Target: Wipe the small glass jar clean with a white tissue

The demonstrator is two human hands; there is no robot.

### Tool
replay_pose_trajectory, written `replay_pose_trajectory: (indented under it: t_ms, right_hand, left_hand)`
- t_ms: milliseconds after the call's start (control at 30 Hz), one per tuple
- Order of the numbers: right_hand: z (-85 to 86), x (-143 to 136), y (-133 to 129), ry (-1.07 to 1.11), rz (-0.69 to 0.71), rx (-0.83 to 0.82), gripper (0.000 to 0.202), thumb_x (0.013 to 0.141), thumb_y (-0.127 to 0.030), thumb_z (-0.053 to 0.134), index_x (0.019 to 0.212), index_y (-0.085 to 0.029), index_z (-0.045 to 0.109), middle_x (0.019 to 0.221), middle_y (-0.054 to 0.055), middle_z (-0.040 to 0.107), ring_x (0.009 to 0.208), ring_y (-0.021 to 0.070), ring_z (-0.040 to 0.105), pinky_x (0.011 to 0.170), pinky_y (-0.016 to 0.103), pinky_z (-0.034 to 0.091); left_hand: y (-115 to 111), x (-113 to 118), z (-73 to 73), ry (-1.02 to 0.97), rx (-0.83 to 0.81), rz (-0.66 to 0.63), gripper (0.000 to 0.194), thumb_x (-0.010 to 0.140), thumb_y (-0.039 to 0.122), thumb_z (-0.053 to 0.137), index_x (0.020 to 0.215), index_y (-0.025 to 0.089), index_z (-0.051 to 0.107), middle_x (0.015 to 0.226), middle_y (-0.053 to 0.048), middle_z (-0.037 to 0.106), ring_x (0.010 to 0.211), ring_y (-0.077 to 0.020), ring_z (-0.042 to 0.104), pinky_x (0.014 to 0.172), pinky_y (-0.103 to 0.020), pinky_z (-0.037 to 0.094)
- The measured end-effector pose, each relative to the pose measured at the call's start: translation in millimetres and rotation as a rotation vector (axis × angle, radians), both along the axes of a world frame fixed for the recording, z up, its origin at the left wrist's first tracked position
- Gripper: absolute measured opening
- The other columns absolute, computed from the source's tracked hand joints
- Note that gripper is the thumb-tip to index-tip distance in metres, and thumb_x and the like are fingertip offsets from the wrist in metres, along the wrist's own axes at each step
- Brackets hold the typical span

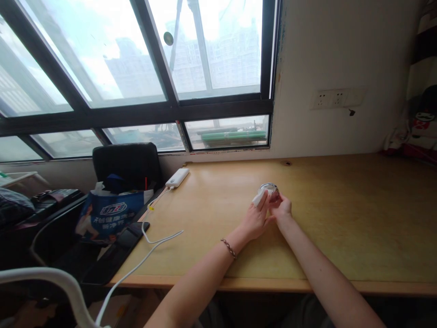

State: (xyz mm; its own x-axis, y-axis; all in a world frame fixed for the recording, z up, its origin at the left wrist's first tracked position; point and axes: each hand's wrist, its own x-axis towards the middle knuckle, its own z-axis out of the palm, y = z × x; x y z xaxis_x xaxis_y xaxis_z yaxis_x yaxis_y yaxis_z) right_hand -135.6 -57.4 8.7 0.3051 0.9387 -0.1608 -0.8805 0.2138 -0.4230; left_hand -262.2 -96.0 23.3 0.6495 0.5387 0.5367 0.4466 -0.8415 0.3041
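Note:
Both my hands are together over the middle of the wooden table (211, 246). A folded white tissue (258, 197) lies under the fingers of my left hand (255, 221), which press it against a small, round, see-through object (273, 187) that looks like a glass cup. My right hand (282, 209) grips this cup from the right, with its fingers curled round the side. The cup's lower part is hidden behind my fingers, and I cannot tell whether it touches the table.
A white power bank (178, 177) with a white cable (129, 273) lies at the table's left edge. Left of the table are a black chair (127, 159) and a blue bag (111, 214). A wall socket (329, 99) is at the back right, beside the window.

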Motion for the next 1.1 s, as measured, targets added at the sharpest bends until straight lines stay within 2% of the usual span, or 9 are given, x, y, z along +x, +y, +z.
replay_pose_trajectory:
  t_ms: [133,367,533,733,900,1000,1100]
  right_hand:
    - [3.7,-4.4,-3.1,0.016,0.03,-0.096,0.021,0.077,-0.016,0.041,0.058,-0.018,0.05,0.044,-0.003,0.052,0.041,0.0099,0.051,0.049,0.024,0.048]
    - [7.4,-18.8,-9.0,-0.096,0.145,-0.046,0.014,0.075,-0.02,0.048,0.063,-0.017,0.054,0.053,-0.002,0.059,0.046,0.0098,0.055,0.045,0.021,0.045]
    - [12.3,-24.0,-13.1,-0.107,0.174,-0.032,0.013,0.074,-0.017,0.048,0.063,-0.018,0.055,0.053,-0.002,0.059,0.046,0.01,0.054,0.044,0.022,0.045]
    - [16.4,-21.3,-15.5,-0.127,0.191,-0.013,0.016,0.075,-0.017,0.047,0.06,-0.018,0.052,0.051,-0.003,0.058,0.045,0.0098,0.053,0.045,0.022,0.045]
    - [19.2,-18.5,-13.7,-0.059,0.15,-0.045,0.017,0.074,-0.012,0.046,0.059,-0.017,0.051,0.052,-0.004,0.058,0.045,0.0077,0.052,0.047,0.02,0.045]
    - [21.2,-19.2,-14.1,-0.083,0.169,-0.034,0.016,0.075,-0.013,0.046,0.06,-0.017,0.052,0.053,-0.003,0.059,0.046,0.0084,0.054,0.048,0.02,0.046]
    - [22.0,-20.7,-15.4,-0.106,0.181,-0.023,0.017,0.076,-0.014,0.045,0.061,-0.017,0.052,0.05,-0.004,0.058,0.044,0.0088,0.053,0.046,0.021,0.046]
  left_hand:
    - [1.8,-1.6,4.5,0.044,0.046,0.023,0.066,0.083,0.043,0.034,0.135,0.016,0.004,0.14,-0.012,0.011,0.127,-0.0262,0.012,0.102,-0.044,0.018]
    - [6.9,-7.0,10.5,0.046,0.065,0.09,0.058,0.084,0.038,0.032,0.134,0.017,0.012,0.14,-0.009,0.015,0.128,-0.0231,0.013,0.103,-0.043,0.017]
    - [17.3,-14.1,7.4,-0.066,-0.005,0.172,0.053,0.085,0.034,0.031,0.134,0.018,0.014,0.139,-0.009,0.016,0.127,-0.0209,0.015,0.102,-0.04,0.023]
    - [24.3,-14.9,-0.9,-0.173,-0.142,0.222,0.054,0.085,0.039,0.031,0.133,0.016,0.018,0.138,-0.009,0.02,0.127,-0.0191,0.017,0.103,-0.036,0.023]
    - [25.2,-15.0,-3.7,-0.26,-0.249,0.262,0.052,0.085,0.04,0.03,0.129,0.014,0.025,0.132,-0.012,0.032,0.123,-0.021,0.027,0.101,-0.039,0.026]
    - [25.1,-17.5,-1.0,-0.284,-0.225,0.245,0.05,0.085,0.039,0.031,0.128,0.014,0.027,0.13,-0.012,0.036,0.121,-0.0205,0.031,0.1,-0.039,0.028]
    - [23.2,-18.8,3.4,-0.254,-0.135,0.197,0.052,0.084,0.038,0.032,0.131,0.016,0.023,0.135,-0.011,0.028,0.124,-0.02,0.025,0.101,-0.039,0.026]
